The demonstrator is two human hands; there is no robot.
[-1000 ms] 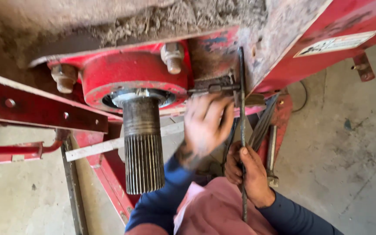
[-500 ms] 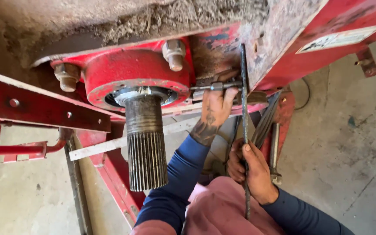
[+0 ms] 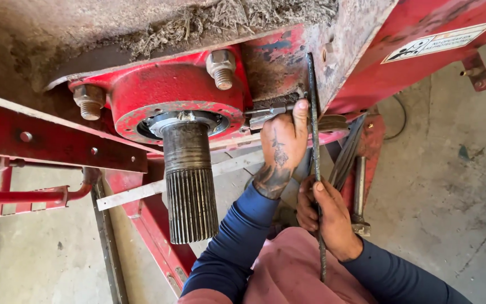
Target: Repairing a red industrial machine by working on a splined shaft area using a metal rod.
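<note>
Lap: my pink cloth-covered lap (image 3: 293, 270) is nearest the camera, and both my dark blue sleeves reach out over it.
Right hand: my right hand (image 3: 324, 217) is closed around the lower part of a long, thin, dark ribbed steel rod (image 3: 315, 169), fingers wrapped over it, just above the lap.
Rod: it stands almost upright, its foot down by my lap and its upper end lying against the rusty edge of the red machine body (image 3: 361, 67).
Left hand: my left hand (image 3: 281, 143) reaches up beside the rod, fingers curled on the handle end of a small grey metal tool (image 3: 268, 114), thumb next to the rod.
Tool: it lies nearly level, pointing left towards the round red painted bearing flange (image 3: 175, 93).
Shaft: a dark, greasy splined steel shaft (image 3: 189, 186) sticks down out of the flange, left of my left forearm and apart from it.
Bolts: two rusty hex bolts with nuts (image 3: 220, 66) sit at the flange's upper edge.
Beyond: dry chaff is caked on the housing above, and grey concrete floor (image 3: 457, 186) lies off to the right.
</note>
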